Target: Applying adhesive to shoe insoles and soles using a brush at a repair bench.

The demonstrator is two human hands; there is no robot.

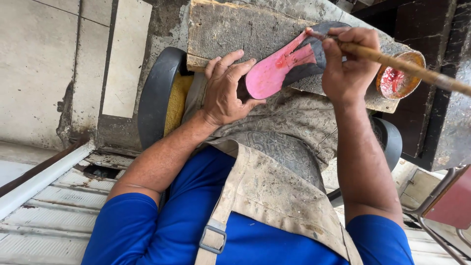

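A pink sole lies on the tabletop, its 3 o'clock end uncoated. Left hand grip steadies it; right hand clenches a brush. Glue tin at 3 o'clock.

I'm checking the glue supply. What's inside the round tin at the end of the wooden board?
The round tin holds a glossy red-pink liquid, smeared up its inner wall. The brush handle in the right hand crosses over it, hiding part of the inside, so its depth cannot be seen.
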